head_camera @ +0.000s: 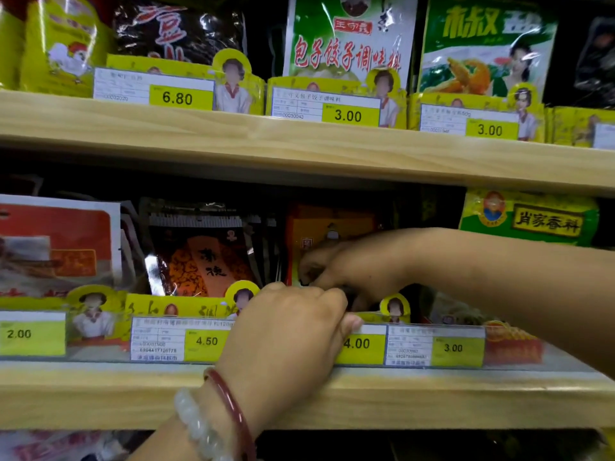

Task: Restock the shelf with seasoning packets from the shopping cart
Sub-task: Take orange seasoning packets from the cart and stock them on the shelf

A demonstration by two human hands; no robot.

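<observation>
Pale wood shelf [299, 394] fills my view, two tiers. Left hand [289, 331] rests on the lower tier's front rail, fingers curled over the price strip, covering part of the 4.00 tag [357, 344]. Two bracelets on that wrist, one dark red [233, 410], one of pale beads [196, 424]. Right hand [349, 264] reaches in from the right, fingers curled around the lower edge of an orange-red seasoning packet [329, 227] standing in the slot behind the 4.00 tag; contact is shadowed and blurred, but it reads as a grasp. Left of that slot: black-and-orange packets [199, 257] behind a 4.50 tag [206, 341], then red-and-white packets [56, 244] over a 2.00 tag [20, 334]. Right of it: a 3.00 tag [453, 347], and a green-yellow pack reading 肖家香料 [532, 217]. Upper tier, left to right: yellow chicken-logo bag [63, 44], dark packet above a 6.80 tag [178, 98], green-white 王守义 pack marked 包子饺子调味料 [349, 38] above 3.00, green 椒盐 pack [486, 48] above 3.00. Shopping cart not in view.
</observation>
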